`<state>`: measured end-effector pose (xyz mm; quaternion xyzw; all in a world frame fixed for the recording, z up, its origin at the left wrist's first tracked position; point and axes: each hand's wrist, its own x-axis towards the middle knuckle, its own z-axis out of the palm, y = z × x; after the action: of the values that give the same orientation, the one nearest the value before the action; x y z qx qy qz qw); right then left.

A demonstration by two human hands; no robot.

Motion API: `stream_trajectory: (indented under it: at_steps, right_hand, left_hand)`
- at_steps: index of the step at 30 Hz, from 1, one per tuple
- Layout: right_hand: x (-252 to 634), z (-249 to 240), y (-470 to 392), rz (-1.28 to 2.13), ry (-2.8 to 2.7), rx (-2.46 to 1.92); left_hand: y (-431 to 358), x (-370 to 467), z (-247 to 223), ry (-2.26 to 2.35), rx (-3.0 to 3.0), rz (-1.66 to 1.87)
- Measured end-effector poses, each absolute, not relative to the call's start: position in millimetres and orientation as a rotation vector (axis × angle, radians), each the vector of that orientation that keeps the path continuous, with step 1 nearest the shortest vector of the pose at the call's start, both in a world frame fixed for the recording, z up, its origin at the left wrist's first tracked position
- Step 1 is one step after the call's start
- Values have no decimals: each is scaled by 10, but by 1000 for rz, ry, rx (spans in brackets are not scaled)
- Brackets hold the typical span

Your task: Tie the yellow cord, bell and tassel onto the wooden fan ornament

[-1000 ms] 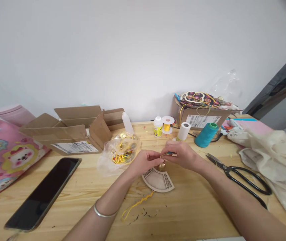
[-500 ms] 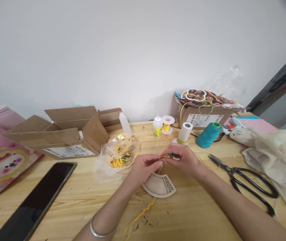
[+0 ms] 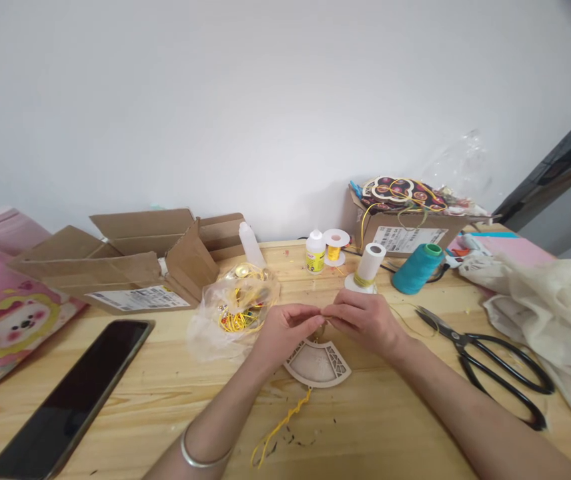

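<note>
Bag of crumpled translucent plastic (image 3: 208, 330), yellow cords inside, sits just left of the left hand (image 3: 283, 333), its thumb and forefinger drawn into a pinch. Below those fingertips, on the wearer's side, is a pale wooden fan-shaped panel (image 3: 314, 363), long axis running left to right, a twisted yellow cord (image 3: 293, 411) trailing from its curved edge. The right hand (image 3: 363, 320), farther from the panel, pinches against the left fingertips; what either grips is hidden. Black-handled metal scissors (image 3: 459, 339) lie to its right.
</note>
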<state>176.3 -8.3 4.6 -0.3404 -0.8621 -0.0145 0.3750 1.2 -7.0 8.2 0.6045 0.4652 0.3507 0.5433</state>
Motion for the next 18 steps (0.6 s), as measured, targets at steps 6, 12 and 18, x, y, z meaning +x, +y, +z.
stream_trajectory:
  at_steps: [6,12,18]
  right_hand:
    - [1732,9,-60,237,-2063,-954]
    - [1675,80,-91,640,-1882,-1139]
    - [1642,92,-74,1161,-1631,-1184]
  left_hand:
    - [-78,8,24,1105,1506,887]
    - [-65,-18,-5,1154,1668,963]
    - [-61,-39,57,1130,1917,977]
